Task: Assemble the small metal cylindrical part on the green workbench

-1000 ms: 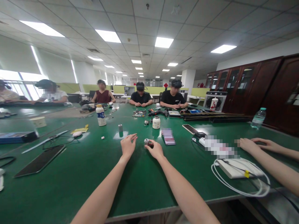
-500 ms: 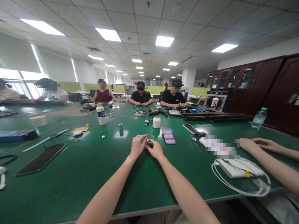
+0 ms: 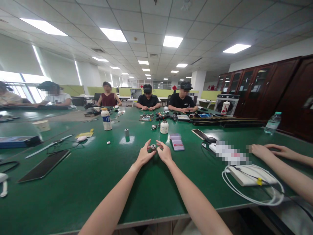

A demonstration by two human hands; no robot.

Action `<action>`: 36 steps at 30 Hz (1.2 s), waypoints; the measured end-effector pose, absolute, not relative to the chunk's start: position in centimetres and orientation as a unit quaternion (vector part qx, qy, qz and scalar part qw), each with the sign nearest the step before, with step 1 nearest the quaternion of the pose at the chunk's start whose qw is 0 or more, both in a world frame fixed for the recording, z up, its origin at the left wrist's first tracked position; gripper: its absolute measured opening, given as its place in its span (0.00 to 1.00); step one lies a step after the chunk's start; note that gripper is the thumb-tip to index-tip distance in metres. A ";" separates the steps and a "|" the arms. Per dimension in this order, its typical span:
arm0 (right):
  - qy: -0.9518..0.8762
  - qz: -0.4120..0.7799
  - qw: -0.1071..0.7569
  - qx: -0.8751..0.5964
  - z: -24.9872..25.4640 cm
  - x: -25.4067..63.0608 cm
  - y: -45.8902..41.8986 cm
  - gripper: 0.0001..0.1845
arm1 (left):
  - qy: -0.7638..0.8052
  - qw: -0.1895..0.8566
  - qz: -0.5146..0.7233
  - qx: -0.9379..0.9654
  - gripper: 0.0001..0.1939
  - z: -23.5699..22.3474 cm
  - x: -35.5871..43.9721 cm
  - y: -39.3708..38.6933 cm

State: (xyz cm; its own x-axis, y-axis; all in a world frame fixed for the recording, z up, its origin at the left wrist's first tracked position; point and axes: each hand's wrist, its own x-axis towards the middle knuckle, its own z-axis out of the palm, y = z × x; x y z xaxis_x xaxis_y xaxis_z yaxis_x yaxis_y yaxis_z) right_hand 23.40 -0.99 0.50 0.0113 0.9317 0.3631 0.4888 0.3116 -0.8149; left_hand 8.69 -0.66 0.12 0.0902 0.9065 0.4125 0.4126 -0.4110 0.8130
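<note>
A small round metal piece with a dark hole in its top (image 3: 153,146) is between my two hands, low over or on the green table; its underside is hidden. Curved around its left and near side is my left hand (image 3: 144,154), thumb and forefinger apart, the thumb close to the piece; whether they touch I cannot tell. My right hand (image 3: 164,152) stays just to the right, its fingers spread and a little away from the piece. Beyond the hands stand a small grey metal cylinder (image 3: 126,132) and a white jar with an open top (image 3: 164,127).
A phone with a lilac screen (image 3: 177,142) lies right of my hands. Farther right are a white power strip (image 3: 223,152), a coiled white cable (image 3: 226,186) and another person's hands (image 3: 260,152). A dark tablet (image 3: 45,166) lies left. Several people sit across the table.
My fingers have come off the top of the metal piece and spread apart, so its top now shows. The right hand has drawn slightly away from it.
</note>
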 end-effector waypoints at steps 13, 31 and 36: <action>-0.667 0.166 0.467 -0.557 3.2 25.2 0.5 0.15 | 0.495 0.222 0.417 0.729 0.20 -0.5 8.5 -0.6; -0.680 0.426 0.178 -0.570 3.4 34.5 -0.4 0.26 | 0.533 0.148 0.428 0.715 0.31 -0.7 8.0 -0.6; -0.679 0.415 0.182 -0.577 2.2 33.4 -0.2 0.18 | 0.539 0.142 0.428 0.711 0.27 -0.7 8.0 -0.5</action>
